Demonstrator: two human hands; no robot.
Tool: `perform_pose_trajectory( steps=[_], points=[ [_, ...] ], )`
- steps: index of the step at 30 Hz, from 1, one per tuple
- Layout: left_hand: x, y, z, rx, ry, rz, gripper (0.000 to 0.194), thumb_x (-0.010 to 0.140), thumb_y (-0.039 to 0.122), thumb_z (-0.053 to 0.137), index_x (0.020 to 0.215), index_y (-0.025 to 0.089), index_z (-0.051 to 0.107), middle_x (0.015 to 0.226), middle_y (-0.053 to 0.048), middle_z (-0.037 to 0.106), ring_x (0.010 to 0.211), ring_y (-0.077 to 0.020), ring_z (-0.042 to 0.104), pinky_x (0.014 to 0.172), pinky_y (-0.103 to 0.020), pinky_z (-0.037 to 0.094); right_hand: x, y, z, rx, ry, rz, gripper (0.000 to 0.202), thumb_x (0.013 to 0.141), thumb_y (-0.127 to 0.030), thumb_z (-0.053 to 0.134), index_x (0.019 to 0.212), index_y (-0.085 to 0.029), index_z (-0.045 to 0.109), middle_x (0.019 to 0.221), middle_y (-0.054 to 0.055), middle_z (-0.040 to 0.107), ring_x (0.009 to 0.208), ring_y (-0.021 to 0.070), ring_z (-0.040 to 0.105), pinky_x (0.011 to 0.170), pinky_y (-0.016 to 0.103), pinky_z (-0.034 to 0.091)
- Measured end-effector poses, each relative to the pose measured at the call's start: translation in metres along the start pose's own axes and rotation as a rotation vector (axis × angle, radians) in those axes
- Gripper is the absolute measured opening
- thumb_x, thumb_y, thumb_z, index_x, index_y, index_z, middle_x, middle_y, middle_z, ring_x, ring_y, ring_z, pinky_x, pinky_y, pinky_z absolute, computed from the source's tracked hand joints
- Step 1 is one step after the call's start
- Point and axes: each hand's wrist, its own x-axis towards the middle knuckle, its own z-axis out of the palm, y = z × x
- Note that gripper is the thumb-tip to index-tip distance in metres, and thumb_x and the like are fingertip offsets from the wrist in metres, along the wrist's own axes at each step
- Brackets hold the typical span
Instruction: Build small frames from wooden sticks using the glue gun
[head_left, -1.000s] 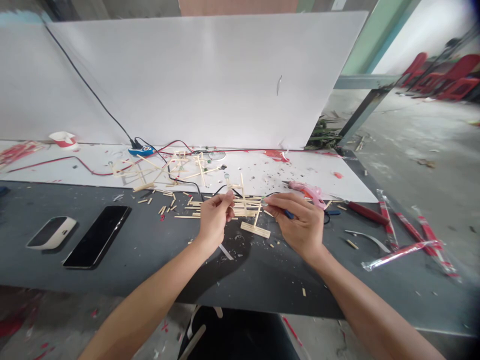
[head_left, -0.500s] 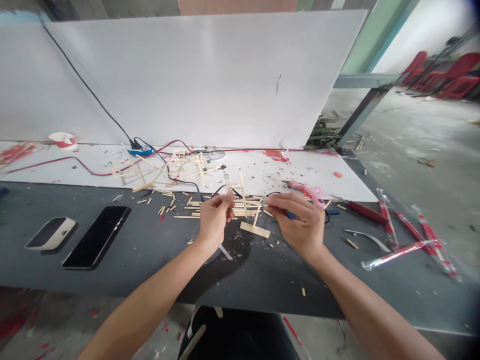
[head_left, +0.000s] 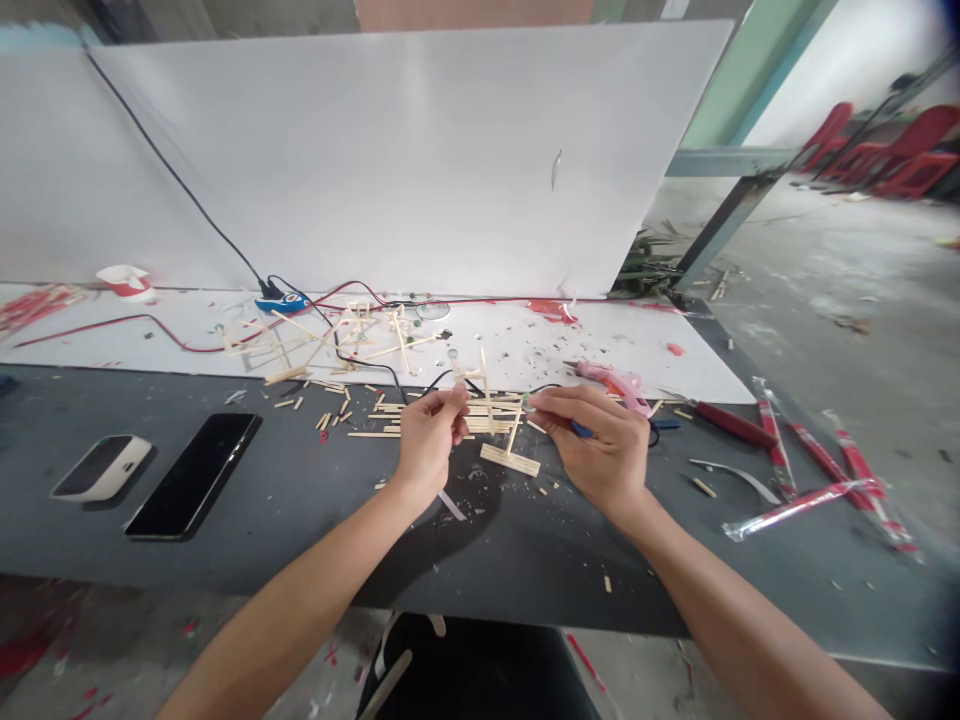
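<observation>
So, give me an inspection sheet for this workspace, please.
Surface: dark tabletop, white sheet behind; both littered.
Job's things: light stick frame; T-shaped stick piece; loose sticks.
Clutter: phone, offcuts, red wrappers.
Grippers: left hand pinches the frame; right hand's fingers close at the T-piece's upper end.
Cables: black cable meets blue socket block; red-black wire alongside.
Surroundings: white panel; red chairs beyond.

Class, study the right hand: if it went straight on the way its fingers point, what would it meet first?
Probably the thin stick rising from the flat wooden base; the fingertips of the right hand look at or very near its top. Depth is unclear from one view.
</observation>
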Motion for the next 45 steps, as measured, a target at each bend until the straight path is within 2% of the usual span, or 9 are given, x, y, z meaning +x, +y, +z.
perform_pose_trajectory(
  steps=[16,32,38,45],
  points=[
    [-0.0003,-0.0034,0.0007,-0.026,-0.009,-0.020,0.052,0.063,0.062,0.086,0.067,0.013,0.068,0.059,0.000,0.054,0.046,-0.0055,0.045,0.041,-0.022,0.028,-0.0004,-0.0005,0.0014,-0.028,0.012,0.062,0.016,0.088,-0.017,0.070,0.089,-0.028,0.082,0.087,0.004,0.079,0.078,0.0215,0.073,0.070,0.037,0.059],
    [-0.0007,-0.0019,0.0026,-0.033,0.002,-0.056,0.052,0.060,0.060,0.088,0.069,0.012,0.069,0.060,0.001,0.054,0.046,-0.0051,0.045,0.041,-0.021,0.028,-0.0018,0.0015,0.0014,-0.011,0.006,0.016,0.019,0.089,-0.014,0.070,0.095,-0.029,0.080,0.088,0.003,0.078,0.082,0.0212,0.071,0.073,0.038,0.057],
    [0.0000,-0.0048,0.0030,-0.042,-0.005,-0.074,0.050,0.060,0.055,0.090,0.071,0.011,0.069,0.061,0.001,0.055,0.045,-0.0051,0.046,0.041,-0.021,0.029,-0.0002,0.0018,-0.0006,-0.054,0.007,0.007,0.017,0.088,-0.015,0.071,0.095,-0.028,0.080,0.088,0.003,0.078,0.082,0.0221,0.072,0.079,0.041,0.057],
    [-0.0002,-0.0040,0.0035,-0.053,-0.008,-0.089,0.047,0.059,0.051,0.091,0.072,0.011,0.069,0.061,0.001,0.056,0.045,-0.0050,0.046,0.042,-0.020,0.030,-0.0008,0.0032,-0.0019,-0.067,-0.007,-0.006,0.017,0.087,-0.017,0.074,0.101,-0.026,0.077,0.092,0.004,0.076,0.084,0.0217,0.071,0.079,0.039,0.057]
  ],
)
